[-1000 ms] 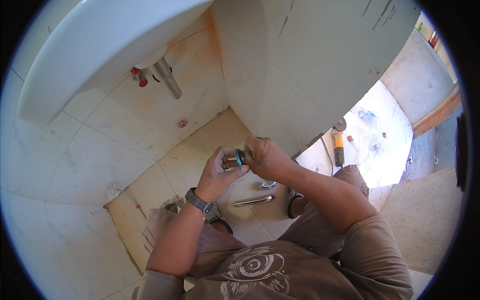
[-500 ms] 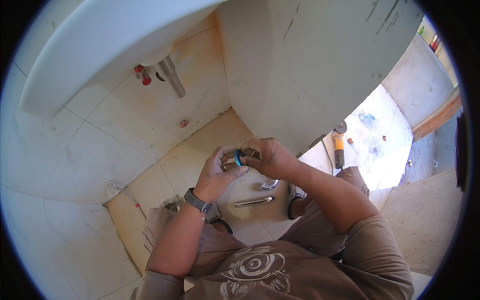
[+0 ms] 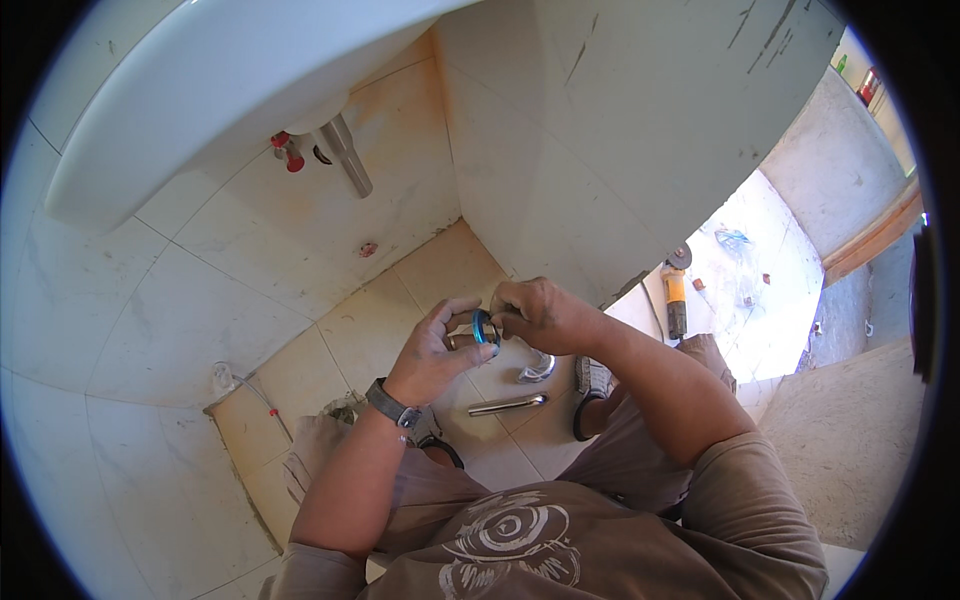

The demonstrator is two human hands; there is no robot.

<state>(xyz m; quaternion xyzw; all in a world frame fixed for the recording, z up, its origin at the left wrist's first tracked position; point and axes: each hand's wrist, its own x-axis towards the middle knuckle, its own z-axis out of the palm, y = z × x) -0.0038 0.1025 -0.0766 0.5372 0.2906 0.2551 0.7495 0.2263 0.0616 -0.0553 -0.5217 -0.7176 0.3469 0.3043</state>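
Observation:
Between my hands is a small round ring (image 3: 479, 325) with a shiny blue rim and a dark middle. My left hand (image 3: 428, 358) pinches its rim from the left, thumb below and fingers above. The fingers of my right hand (image 3: 548, 314) are closed at the ring's right side, and their tips partly hide it. Below the hands, a straight chrome pipe (image 3: 508, 404) with a bent end lies on the tiled floor between my feet. Just above that lies a curved chrome piece (image 3: 537, 368).
A white basin (image 3: 120, 140) juts out at upper left, with a metal drain pipe (image 3: 346, 158) and a red-ended valve (image 3: 290, 155) under it. A pale panel (image 3: 600, 130) stands on the right. Beyond it lies a yellow angle grinder (image 3: 676, 300). A wall hole (image 3: 368, 249) sits low.
The ring has turned to show more of its face. My right fingers have shifted slightly on it, while the left hand has barely moved.

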